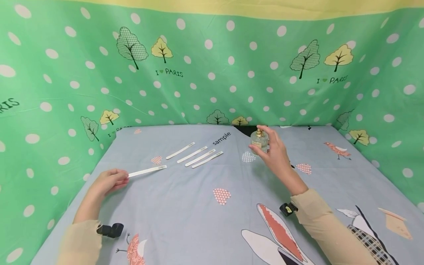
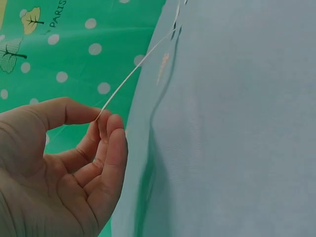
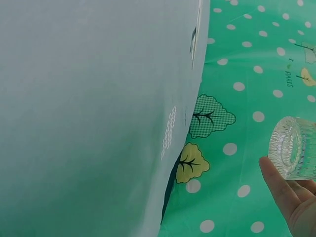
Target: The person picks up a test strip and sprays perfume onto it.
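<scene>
Between thumb and fingertips, my left hand (image 1: 110, 181) pinches one end of a white paper test strip (image 1: 147, 171), held out to the right over the left part of the table. In the left wrist view the strip (image 2: 133, 71) shows edge-on, rising from the pinch of the hand (image 2: 74, 163). My right hand (image 1: 277, 151) grips a small clear glass perfume bottle (image 1: 259, 142) with a gold neck, one finger on its top and the thumb low on its side. The right wrist view shows the bottle's ribbed glass base (image 3: 291, 148), with the hand (image 3: 296, 202) partly cut off.
Several more white strips (image 1: 200, 157) lie slanted side by side on the grey-blue patterned cloth (image 1: 185, 206), left of the printed word "sample". A green dotted curtain (image 1: 212, 73) encloses the back and sides. Each wrist wears a small black camera (image 1: 112, 230).
</scene>
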A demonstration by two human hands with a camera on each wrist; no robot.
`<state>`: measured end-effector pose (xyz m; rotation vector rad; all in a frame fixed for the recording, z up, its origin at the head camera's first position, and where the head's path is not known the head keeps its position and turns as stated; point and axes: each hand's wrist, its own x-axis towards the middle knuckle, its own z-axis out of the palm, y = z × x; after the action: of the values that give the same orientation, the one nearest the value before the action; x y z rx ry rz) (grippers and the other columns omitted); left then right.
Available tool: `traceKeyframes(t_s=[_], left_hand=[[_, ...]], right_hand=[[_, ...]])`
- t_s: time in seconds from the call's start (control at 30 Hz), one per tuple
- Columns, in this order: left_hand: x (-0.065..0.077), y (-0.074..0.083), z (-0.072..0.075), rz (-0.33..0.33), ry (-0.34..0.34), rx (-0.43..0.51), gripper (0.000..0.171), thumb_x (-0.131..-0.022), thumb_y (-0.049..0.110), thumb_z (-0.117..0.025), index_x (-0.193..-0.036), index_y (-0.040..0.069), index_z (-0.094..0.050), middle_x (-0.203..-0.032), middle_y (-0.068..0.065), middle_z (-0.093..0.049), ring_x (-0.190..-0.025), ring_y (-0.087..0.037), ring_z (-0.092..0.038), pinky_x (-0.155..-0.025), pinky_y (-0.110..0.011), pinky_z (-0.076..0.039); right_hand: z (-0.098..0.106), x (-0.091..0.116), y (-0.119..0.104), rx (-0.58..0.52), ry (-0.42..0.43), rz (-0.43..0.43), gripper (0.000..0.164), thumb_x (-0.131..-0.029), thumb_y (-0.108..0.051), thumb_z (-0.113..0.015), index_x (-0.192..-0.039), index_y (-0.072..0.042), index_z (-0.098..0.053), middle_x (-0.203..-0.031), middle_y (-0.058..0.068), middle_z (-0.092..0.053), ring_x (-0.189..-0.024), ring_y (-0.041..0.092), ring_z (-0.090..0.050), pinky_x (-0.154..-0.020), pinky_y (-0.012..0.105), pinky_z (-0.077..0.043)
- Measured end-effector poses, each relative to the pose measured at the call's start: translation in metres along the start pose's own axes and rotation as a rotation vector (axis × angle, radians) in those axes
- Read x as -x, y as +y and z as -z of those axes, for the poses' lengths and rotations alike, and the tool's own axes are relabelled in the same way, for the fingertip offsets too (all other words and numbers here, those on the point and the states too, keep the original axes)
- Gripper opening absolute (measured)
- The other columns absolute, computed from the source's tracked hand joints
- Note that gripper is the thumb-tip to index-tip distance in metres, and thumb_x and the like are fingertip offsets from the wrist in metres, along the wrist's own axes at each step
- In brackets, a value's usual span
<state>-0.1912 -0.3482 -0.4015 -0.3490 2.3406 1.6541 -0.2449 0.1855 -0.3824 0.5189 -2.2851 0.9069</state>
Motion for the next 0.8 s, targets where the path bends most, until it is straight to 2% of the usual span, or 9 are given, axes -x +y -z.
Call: traceKeyframes(t_s=[0.2,0.33,0.5,0.8], left_hand=[[0.006,-0.003,-0.005,0.005,-0.032,-0.074,0.022,-0.099,0.012,-0.055,-0.109,-0.007,-0.061,-0.08,0.008,-0.068,-0.074,0.0,-0.067,-0.071,-0.018,-0.059],[0.009,-0.004,-0.009,-0.001,-0.062,-0.126,0.019,-0.099,0.012,-0.058,-0.106,-0.005,-0.063,-0.081,0.005,-0.069,-0.074,-0.003,-0.067,-0.07,-0.02,-0.06],[0.013,-0.004,-0.012,-0.004,-0.064,-0.199,0.019,-0.097,0.013,-0.061,-0.103,-0.004,-0.065,-0.079,0.005,-0.069,-0.071,-0.004,-0.066,-0.067,-0.021,-0.059],[0.017,-0.003,-0.006,0.015,-0.057,-0.23,0.034,-0.099,0.014,-0.059,-0.115,-0.017,-0.06,-0.079,0.004,-0.072,-0.072,-0.004,-0.067,-0.068,-0.021,-0.059]], right_hand=[[0.001,0.0,0.001,-0.001,0.001,-0.008,0.073,-0.082,-0.02,-0.082,-0.142,-0.019,-0.041,-0.129,0.022,-0.056,-0.08,0.027,-0.054,-0.061,0.033,-0.044],[0.002,0.0,0.002,-0.004,0.002,-0.007,0.073,-0.082,-0.02,-0.082,-0.142,-0.019,-0.041,-0.13,0.021,-0.056,-0.08,0.027,-0.055,-0.061,0.034,-0.044],[0.002,0.001,0.002,-0.003,0.0,-0.008,0.073,-0.083,-0.02,-0.082,-0.143,-0.019,-0.042,-0.131,0.021,-0.056,-0.08,0.026,-0.054,-0.061,0.034,-0.044],[0.001,0.001,0.002,-0.007,-0.016,-0.02,0.072,-0.084,-0.02,-0.081,-0.143,-0.019,-0.041,-0.133,0.019,-0.055,-0.08,0.025,-0.052,-0.062,0.033,-0.042]])
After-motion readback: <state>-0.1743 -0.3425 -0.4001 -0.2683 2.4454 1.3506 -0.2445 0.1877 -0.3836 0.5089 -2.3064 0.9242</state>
